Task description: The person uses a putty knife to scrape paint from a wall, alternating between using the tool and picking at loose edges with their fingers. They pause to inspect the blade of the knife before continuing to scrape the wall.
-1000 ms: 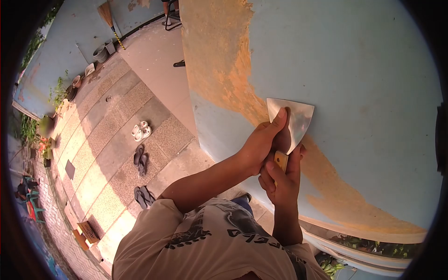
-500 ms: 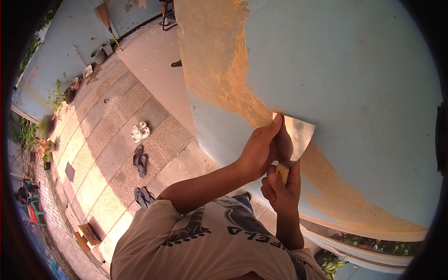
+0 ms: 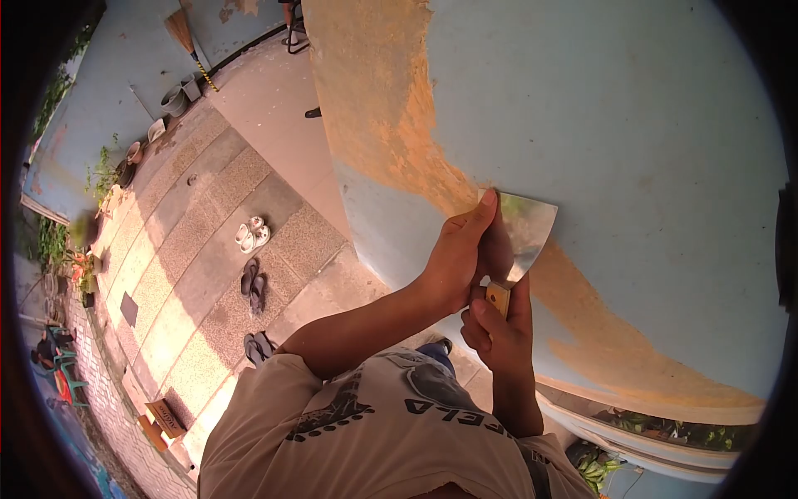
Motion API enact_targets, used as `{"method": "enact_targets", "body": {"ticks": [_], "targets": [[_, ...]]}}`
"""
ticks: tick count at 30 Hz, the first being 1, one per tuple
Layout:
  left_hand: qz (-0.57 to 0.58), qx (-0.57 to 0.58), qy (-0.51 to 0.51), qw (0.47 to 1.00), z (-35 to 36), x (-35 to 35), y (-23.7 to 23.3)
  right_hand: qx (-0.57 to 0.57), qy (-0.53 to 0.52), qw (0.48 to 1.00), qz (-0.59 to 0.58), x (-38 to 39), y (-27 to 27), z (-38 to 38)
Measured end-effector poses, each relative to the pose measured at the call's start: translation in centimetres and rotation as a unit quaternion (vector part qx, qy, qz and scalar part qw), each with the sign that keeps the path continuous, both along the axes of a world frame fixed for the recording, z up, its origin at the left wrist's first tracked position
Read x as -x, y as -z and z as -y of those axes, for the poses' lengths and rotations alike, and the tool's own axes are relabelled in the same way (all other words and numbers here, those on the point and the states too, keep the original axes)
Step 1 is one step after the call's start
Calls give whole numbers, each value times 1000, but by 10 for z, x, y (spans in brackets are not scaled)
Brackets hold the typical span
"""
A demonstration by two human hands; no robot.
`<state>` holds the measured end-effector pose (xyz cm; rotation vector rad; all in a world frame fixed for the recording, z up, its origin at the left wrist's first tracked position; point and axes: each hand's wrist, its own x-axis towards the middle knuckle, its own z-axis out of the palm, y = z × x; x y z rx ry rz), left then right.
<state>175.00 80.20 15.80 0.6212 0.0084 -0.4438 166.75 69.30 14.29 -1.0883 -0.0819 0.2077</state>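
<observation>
A putty knife (image 3: 525,234) with a broad, shiny metal blade and a short wooden handle is held up before the wall. My right hand (image 3: 504,337) is closed around its handle, the thumb lying along the wood. At the blade's left edge, my left hand (image 3: 460,254) pinches the metal, thumb on the near face and fingers mostly hidden behind. Behind the blade, the blue-painted wall (image 3: 632,150) carries a bare orange-tan band (image 3: 399,125) where the paint is gone. The band runs down past the blade to the lower right.
White clogs (image 3: 252,234) and dark sandals (image 3: 253,285) lie on the paved floor (image 3: 283,208) at my left. Farther off are a broom (image 3: 183,37), buckets (image 3: 174,100), potted plants and a cardboard box (image 3: 166,418). A planted ledge (image 3: 657,428) runs below the wall.
Both hands and the putty knife have shifted slightly up and left in view. The blade has tilted a little, so its reflection differs. Both hands keep their hold.
</observation>
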Motion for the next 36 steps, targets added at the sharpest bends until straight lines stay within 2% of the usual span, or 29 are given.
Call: {"method": "enact_targets", "body": {"ticks": [3,5,11,15,18,21,23,29,31,33,34,36], "targets": [[-28,-12,-21,999,0,-1,0,-43,-20,998,-44,4,-5,1],[17,-20,0,1000,-1,0,10,-55,21,996,-60,6,-3,-1],[2,-16,-59,998,8,0,9,-33,-14,999,-40,-4,-7,4],[31,-36,-16,999,-2,-1,10,-15,-9,1000,-17,0,1,3],[-2,-28,-38,999,3,-1,7,-14,-24,999,-32,-5,-12,3],[17,-19,-54,998,6,2,4,0,8,1000,-26,-3,-3,1],[-19,-28,-39,999,6,1,4,0,4,1000,-15,1,-4,2],[-8,-22,-59,998,11,0,17,-1,9,1000,-23,4,-1,1],[2,-21,-50,999,8,-5,13,10,18,1000,-3,-1,-4,0],[54,-41,-32,997,-8,-7,10,-1,-3,1000,-30,-11,-13,-3],[102,-20,-6,995,-16,-14,15,-3,-31,999,-8,-17,-9,-3],[58,-38,-26,997,-5,-10,16,6,-2,1000,-19,-8,-8,-6]]}}
